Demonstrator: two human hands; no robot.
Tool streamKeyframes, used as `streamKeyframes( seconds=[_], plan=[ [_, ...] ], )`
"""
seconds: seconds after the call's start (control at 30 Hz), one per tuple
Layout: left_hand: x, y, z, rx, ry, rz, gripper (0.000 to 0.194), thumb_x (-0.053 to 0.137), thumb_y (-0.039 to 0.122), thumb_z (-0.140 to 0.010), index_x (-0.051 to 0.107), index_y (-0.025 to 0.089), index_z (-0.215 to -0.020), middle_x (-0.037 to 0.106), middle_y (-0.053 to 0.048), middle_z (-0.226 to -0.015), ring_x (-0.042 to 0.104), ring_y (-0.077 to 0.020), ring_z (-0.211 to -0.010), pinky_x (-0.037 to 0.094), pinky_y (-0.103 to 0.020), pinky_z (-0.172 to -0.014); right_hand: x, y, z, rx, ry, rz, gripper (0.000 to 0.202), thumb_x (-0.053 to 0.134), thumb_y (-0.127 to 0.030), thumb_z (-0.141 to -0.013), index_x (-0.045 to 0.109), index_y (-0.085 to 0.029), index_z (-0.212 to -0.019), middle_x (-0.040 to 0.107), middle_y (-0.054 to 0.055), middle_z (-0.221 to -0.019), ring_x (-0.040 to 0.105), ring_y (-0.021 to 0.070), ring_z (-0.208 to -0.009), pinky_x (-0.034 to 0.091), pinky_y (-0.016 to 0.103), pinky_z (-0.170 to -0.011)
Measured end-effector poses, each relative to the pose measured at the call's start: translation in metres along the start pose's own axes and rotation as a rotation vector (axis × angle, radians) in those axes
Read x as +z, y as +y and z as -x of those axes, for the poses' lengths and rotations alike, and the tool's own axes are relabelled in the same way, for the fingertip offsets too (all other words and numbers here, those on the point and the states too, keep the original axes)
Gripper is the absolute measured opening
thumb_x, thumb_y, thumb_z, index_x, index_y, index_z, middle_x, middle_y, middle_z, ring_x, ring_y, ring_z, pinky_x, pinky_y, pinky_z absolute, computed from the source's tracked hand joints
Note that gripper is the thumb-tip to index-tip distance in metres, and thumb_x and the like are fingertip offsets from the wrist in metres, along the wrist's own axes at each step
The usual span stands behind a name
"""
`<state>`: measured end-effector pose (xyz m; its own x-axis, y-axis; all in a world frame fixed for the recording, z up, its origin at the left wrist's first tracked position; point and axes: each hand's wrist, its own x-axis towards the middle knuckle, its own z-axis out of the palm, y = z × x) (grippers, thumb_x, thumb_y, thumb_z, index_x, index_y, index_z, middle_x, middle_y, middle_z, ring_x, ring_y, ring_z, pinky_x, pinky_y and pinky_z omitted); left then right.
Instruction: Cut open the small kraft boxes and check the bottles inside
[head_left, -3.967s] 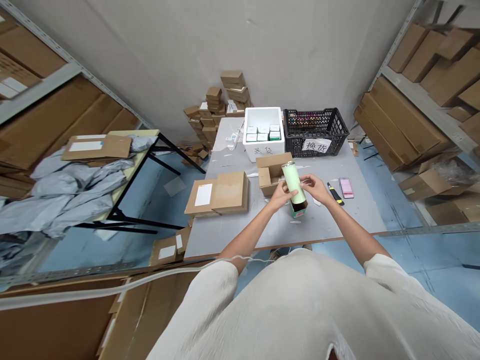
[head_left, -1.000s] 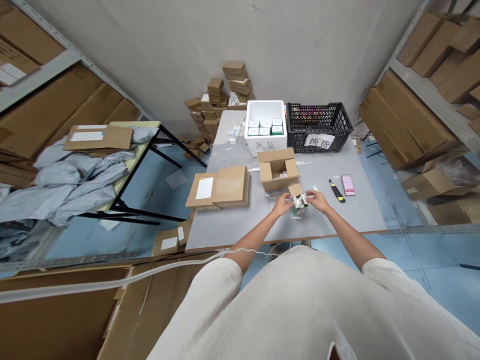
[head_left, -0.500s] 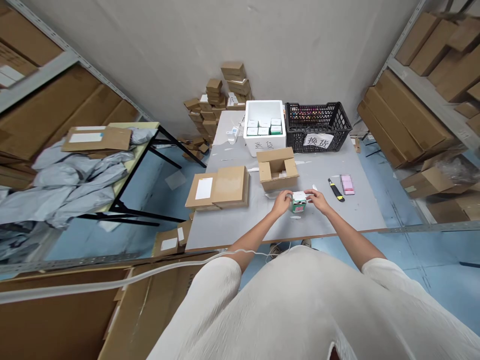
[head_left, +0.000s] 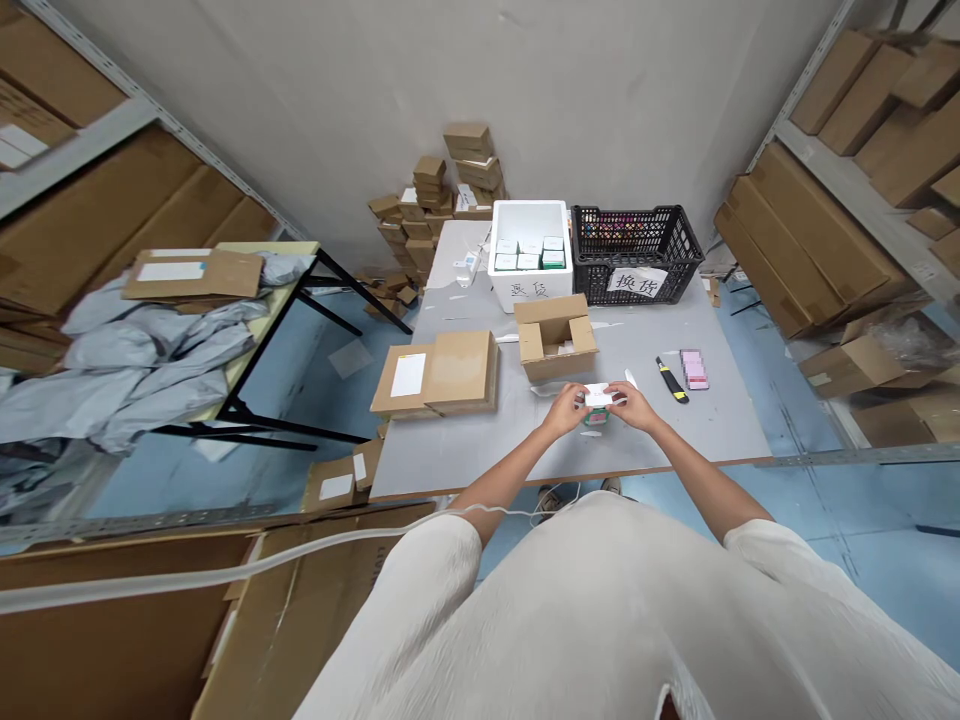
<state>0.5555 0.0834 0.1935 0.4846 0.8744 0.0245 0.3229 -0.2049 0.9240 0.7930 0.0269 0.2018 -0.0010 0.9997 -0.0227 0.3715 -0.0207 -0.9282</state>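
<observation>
A small green and white box [head_left: 597,399] stands on the grey table near its front edge, its white top facing up. My left hand [head_left: 566,408] grips the left side of its top, fingers closed on it. On the opposite side my right hand [head_left: 631,406] pinches the right edge of the top. Just behind the small box is an open cardboard box [head_left: 555,340] with something pale inside. A black and yellow utility knife [head_left: 672,380] lies to the right of my right hand, beside a pink phone-like item [head_left: 694,369] with a blurred face.
At the back of the table [head_left: 465,455] stand a white foam box [head_left: 531,290] holding several similar small boxes and a black plastic crate [head_left: 637,255]. Closed cardboard boxes [head_left: 461,372] lie on the left. Grey parcel bags [head_left: 142,370] cover a side table; a white cable [head_left: 300,548] crosses in front.
Both hands have closed in on the top of the small box, my right hand shifting left. The box's top, raised and uneven before, now looks flat.
</observation>
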Motion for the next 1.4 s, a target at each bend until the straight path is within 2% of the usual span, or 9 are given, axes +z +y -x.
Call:
streamKeyframes(
  seconds=[0.27, 0.4, 0.6, 0.7, 0.8, 0.9, 1.0, 1.2, 1.4],
  plan=[
    [0.004, -0.003, 0.004, 0.03, 0.01, -0.042, 0.02, 0.07, 0.021, -0.094, 0.071, 0.023, -0.114, 0.064, -0.007, -0.13, 0.073, -0.0179, -0.1, 0.064, -0.039, -0.099, -0.001, 0.003, 0.007, -0.073, -0.047, 0.143, 0.032, 0.074, -0.031, -0.085, 0.074, -0.025, -0.116, 0.062, 0.013, -0.143, 0.074, 0.0245, -0.103, 0.065, 0.045, -0.09],
    [0.007, -0.005, 0.006, 0.007, -0.001, -0.121, 0.03, 0.069, 0.018, -0.09, 0.07, 0.025, -0.119, 0.063, -0.006, -0.133, 0.072, -0.0189, -0.1, 0.063, -0.041, -0.101, 0.0, 0.003, 0.013, -0.079, -0.068, 0.255, 0.036, 0.074, -0.034, -0.087, 0.072, -0.025, -0.121, 0.059, 0.015, -0.149, 0.074, 0.0266, -0.107, 0.064, 0.047, -0.094],
    [0.005, 0.0, 0.012, 0.019, -0.038, -0.189, 0.041, 0.066, 0.019, -0.09, 0.067, 0.026, -0.13, 0.059, -0.009, -0.146, 0.071, -0.0225, -0.111, 0.061, -0.044, -0.106, -0.003, -0.004, 0.011, -0.146, -0.116, 0.48, 0.04, 0.08, -0.034, -0.086, 0.066, -0.025, -0.121, 0.045, 0.017, -0.172, 0.053, 0.0388, -0.149, 0.052, 0.056, -0.115],
    [0.003, 0.002, 0.014, 0.022, -0.062, -0.18, 0.052, 0.065, 0.012, -0.082, 0.066, 0.027, -0.132, 0.056, -0.01, -0.153, 0.071, -0.023, -0.113, 0.063, -0.044, -0.103, -0.001, -0.009, 0.004, -0.158, -0.163, 0.561, 0.04, 0.084, -0.033, -0.083, 0.063, -0.025, -0.115, 0.043, 0.017, -0.174, 0.057, 0.0403, -0.141, 0.052, 0.057, -0.111],
    [0.004, 0.001, 0.014, 0.016, -0.064, -0.151, 0.062, 0.061, 0.005, -0.074, 0.066, 0.026, -0.131, 0.055, -0.011, -0.158, 0.072, -0.0229, -0.112, 0.063, -0.044, -0.102, 0.002, -0.015, -0.004, -0.166, -0.189, 0.618, 0.042, 0.089, -0.033, -0.079, 0.059, -0.026, -0.109, 0.053, 0.017, -0.165, 0.061, 0.0386, -0.129, 0.053, 0.054, -0.105],
    [0.007, 0.001, 0.012, -0.003, -0.046, -0.096, 0.064, 0.058, 0.003, -0.07, 0.067, 0.025, -0.129, 0.058, -0.011, -0.156, 0.074, -0.0211, -0.106, 0.064, -0.044, -0.1, 0.002, -0.022, -0.009, -0.154, -0.218, 0.668, 0.045, 0.09, -0.035, -0.078, 0.057, -0.026, -0.107, 0.067, 0.014, -0.139, 0.062, 0.0355, -0.116, 0.052, 0.047, -0.097],
    [0.012, 0.002, 0.01, -0.015, -0.025, -0.033, 0.061, 0.056, 0.003, -0.068, 0.069, 0.023, -0.125, 0.061, -0.012, -0.153, 0.076, -0.0193, -0.1, 0.065, -0.04, -0.095, -0.002, -0.027, -0.013, -0.16, -0.246, 0.722, 0.045, 0.09, -0.035, -0.078, 0.056, -0.026, -0.106, 0.069, 0.011, -0.12, 0.06, 0.0338, -0.111, 0.048, 0.042, -0.093],
    [0.02, 0.006, 0.008, -0.044, 0.03, -0.003, 0.055, 0.056, 0.003, -0.073, 0.07, 0.022, -0.123, 0.07, -0.01, -0.14, 0.078, -0.0194, -0.099, 0.065, -0.036, -0.091, -0.017, -0.028, -0.014, -0.209, -0.267, 0.684, 0.046, 0.092, -0.038, -0.076, 0.054, -0.026, -0.1, 0.066, 0.009, -0.114, 0.06, 0.0311, -0.107, 0.046, 0.036, -0.083],
    [0.026, 0.01, 0.002, -0.05, 0.1, -0.021, 0.044, 0.057, 0.007, -0.084, 0.068, 0.022, -0.125, 0.07, -0.008, -0.137, 0.078, -0.0168, -0.1, 0.063, -0.036, -0.097, -0.039, -0.029, -0.016, -0.224, -0.234, 0.649, 0.039, 0.083, -0.028, -0.074, 0.054, -0.026, -0.1, 0.067, 0.006, -0.108, 0.059, 0.0295, -0.104, 0.045, 0.034, -0.08]
  ],
)
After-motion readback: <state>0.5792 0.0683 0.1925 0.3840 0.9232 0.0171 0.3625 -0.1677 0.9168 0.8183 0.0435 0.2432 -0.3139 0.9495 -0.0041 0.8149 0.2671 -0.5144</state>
